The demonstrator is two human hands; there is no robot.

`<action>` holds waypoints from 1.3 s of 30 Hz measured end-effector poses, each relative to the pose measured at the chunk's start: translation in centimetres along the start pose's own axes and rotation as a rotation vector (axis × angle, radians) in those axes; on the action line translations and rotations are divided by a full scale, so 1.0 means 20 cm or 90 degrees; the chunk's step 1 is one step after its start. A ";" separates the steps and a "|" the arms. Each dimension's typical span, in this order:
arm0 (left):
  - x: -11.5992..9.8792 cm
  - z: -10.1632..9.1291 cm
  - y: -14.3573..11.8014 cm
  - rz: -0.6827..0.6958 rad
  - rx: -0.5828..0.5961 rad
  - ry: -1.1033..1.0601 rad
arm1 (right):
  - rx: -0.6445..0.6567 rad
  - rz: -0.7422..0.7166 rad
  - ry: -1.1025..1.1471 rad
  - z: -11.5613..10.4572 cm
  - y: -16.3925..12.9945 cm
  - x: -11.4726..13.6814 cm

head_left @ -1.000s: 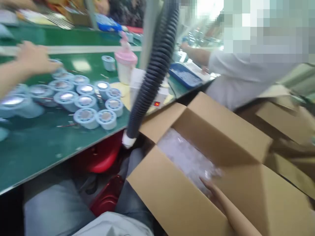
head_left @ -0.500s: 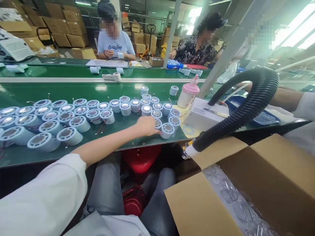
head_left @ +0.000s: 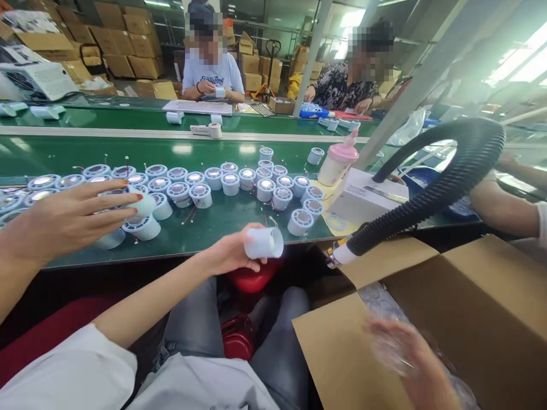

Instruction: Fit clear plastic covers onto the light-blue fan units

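Observation:
My left hand (head_left: 237,247) is closed around a light blue cylindrical housing (head_left: 258,244), tilted in front of the bench edge with its open end facing right. Thin wires stick up behind it. Over the open cardboard box (head_left: 331,353), my right hand (head_left: 421,364) is blurred by motion, its fingers closed on a clear plastic piece (head_left: 391,348). More clear plastic parts (head_left: 380,296) lie inside the box. Many similar housings with round metal tops and thin wires stand on the green bench; the nearest housing (head_left: 300,222) is to the right of my left hand.
A co-worker's hand (head_left: 81,216) reaches in from the left over the housings. A black flexible hose (head_left: 431,188) arches above the box from a white box (head_left: 363,191). Beside it stands a pink-lidded bottle (head_left: 339,162). Two people sit across the green bench (head_left: 149,149).
My left hand has lifted a housing off the bench and turned it towards me. My right hand has come into view with clear plastic. A co-worker's hand has entered from the left.

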State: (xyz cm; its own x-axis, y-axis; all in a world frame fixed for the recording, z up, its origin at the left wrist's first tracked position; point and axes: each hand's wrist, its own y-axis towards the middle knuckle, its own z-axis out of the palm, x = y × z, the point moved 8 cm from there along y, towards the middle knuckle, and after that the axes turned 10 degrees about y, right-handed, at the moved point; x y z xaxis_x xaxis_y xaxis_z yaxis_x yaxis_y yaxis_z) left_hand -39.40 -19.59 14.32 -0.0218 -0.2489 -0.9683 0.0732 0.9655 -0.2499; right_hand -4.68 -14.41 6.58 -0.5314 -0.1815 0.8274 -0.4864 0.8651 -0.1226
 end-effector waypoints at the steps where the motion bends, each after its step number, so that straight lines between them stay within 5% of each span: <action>1: 0.06 0.05 -0.02 -0.030 0.003 -0.030 | 0.024 -0.076 0.103 0.10 0.01 0.15; 5: 0.29 0.22 -0.05 -0.194 0.061 -0.208 | 0.041 -0.341 -0.077 0.38 0.04 0.67; 9: 0.33 0.33 -0.09 -0.224 0.203 -0.073 | -0.021 -0.415 -0.286 0.47 0.06 0.87; 12: 0.24 0.35 -0.09 -0.120 0.229 0.199 | -0.001 -0.383 -0.366 0.51 0.09 0.85; 17: 0.05 0.34 -0.10 0.123 0.092 0.495 | 0.074 -0.276 -0.203 0.50 0.11 0.77; 22: 0.12 0.30 -0.09 0.138 0.036 0.400 | 0.078 -0.187 0.055 0.44 0.11 0.76; 32: 0.13 0.27 -0.12 0.328 -0.079 0.412 | 0.018 -0.092 0.244 0.39 0.13 0.73; 35: 0.16 0.31 -0.11 0.304 -0.029 0.411 | -0.003 -0.058 0.259 0.38 0.14 0.70; 39: 0.24 0.38 -0.08 0.154 0.132 0.227 | -0.018 -0.002 0.346 0.37 0.16 0.63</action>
State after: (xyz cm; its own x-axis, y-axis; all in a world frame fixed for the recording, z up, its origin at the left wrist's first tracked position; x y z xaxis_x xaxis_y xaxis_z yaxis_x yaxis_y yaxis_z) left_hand -32.01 -22.96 10.06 -0.3183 0.0581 -0.9462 0.3156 0.9477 -0.0480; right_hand -18.05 -17.49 12.49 -0.0909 0.0769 0.9929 -0.4641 0.8788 -0.1105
